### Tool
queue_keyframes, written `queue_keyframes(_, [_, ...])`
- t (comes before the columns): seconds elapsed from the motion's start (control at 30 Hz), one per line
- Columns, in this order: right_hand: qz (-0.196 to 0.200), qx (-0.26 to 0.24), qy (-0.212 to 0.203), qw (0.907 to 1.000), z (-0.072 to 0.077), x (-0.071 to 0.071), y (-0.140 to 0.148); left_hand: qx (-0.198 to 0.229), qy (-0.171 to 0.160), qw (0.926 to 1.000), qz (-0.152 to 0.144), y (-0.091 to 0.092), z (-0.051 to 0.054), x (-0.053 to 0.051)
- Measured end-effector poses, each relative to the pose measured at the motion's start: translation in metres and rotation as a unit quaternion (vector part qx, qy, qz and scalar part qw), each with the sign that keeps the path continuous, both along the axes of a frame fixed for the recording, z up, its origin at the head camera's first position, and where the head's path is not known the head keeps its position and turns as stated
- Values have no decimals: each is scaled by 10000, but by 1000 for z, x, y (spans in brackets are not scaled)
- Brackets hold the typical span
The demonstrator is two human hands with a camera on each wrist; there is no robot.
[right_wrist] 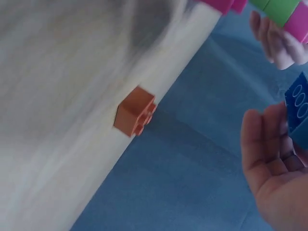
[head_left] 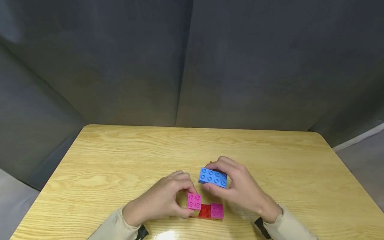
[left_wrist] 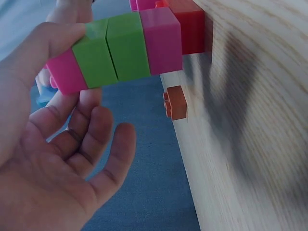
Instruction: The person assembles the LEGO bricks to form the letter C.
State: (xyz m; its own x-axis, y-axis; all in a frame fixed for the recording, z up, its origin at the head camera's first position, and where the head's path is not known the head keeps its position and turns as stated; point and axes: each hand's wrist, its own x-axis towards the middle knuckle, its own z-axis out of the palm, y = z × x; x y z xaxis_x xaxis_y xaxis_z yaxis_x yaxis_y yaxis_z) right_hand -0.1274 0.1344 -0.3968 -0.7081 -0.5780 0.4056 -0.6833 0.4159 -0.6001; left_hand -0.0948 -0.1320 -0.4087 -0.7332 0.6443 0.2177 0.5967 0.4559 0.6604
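My left hand (head_left: 163, 198) pinches the top of a brick tower between thumb and fingers. The tower's top is a pink brick (head_left: 194, 201); in the left wrist view two green bricks (left_wrist: 127, 48) and a magenta brick (left_wrist: 161, 41) lie beneath it. This tower rises from one end of a red base brick (head_left: 204, 211), and another pink brick (head_left: 217, 211) sits on the base's right end. Just behind them my right hand (head_left: 240, 186) grips a blue brick (head_left: 213, 177), studs up and held above the table. The right wrist view shows its hollow underside.
An orange brick (right_wrist: 134, 113) stands alone on the table, mostly hidden behind the right hand in the head view. The wooden table (head_left: 135, 146) ends at a dark curtain (head_left: 240, 66) at the back.
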Motion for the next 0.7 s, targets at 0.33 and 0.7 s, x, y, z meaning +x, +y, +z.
queue_keyframes(0.33, [255,-379,-223,9987,-6,24,1,24,85,10000,2,-1,-2,1])
queue_keyframes(0.7, [653,-396,188,9969,-14,33,-1,53,142,9999,-71,0,-3,0])
